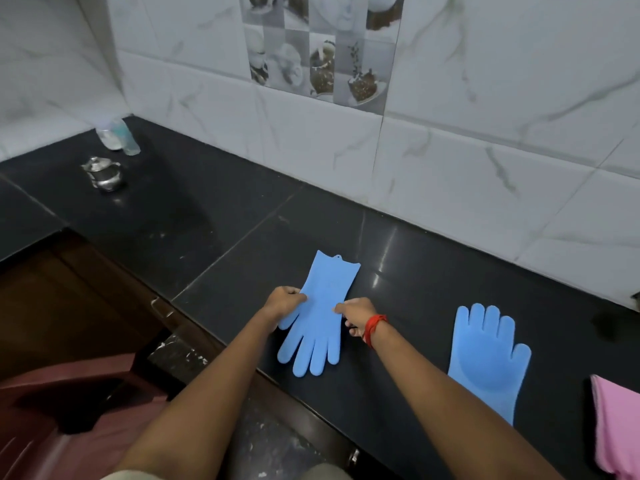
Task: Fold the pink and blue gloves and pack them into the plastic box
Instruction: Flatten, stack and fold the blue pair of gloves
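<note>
Starting at far left: a maroon plastic chair (52, 410) sits below the counter edge, w/ a brown cabinet front (86, 299) beside it. On the black counter (207, 216), back-left corner, are a small steel pot (104, 173) and 2 pale bottles (117, 135) just behind it, close to the marble-look wall tiles (450, 133).

Mid-frame, 1 blue glove (317, 317) lies flat on the counter, cuff pointing away toward the wall, fingers pointing back toward the person and reaching the counter's front edge. The left hand (282, 301) pinches the glove's left edge near the thumb, fingers curled narrow on the material. The right hand (356, 315) grips the opposite, right edge at about the same height, fingers also closed tight on it; a red thread band (374, 327) wraps that wrist. So the glove sits between the 2 hands, palm section held on both sides, cuff beyond them, fingers nearer than them.

Right of the right forearm, well apart from both hands, a 2nd blue glove (488, 358) lies flat, fingers toward the wall, cuff partly hidden by the arm. At far right edge, a pink glove (616, 424) is partly cut off by the frame, just beside the 2nd blue one, not touching. No hand is near it.
</note>
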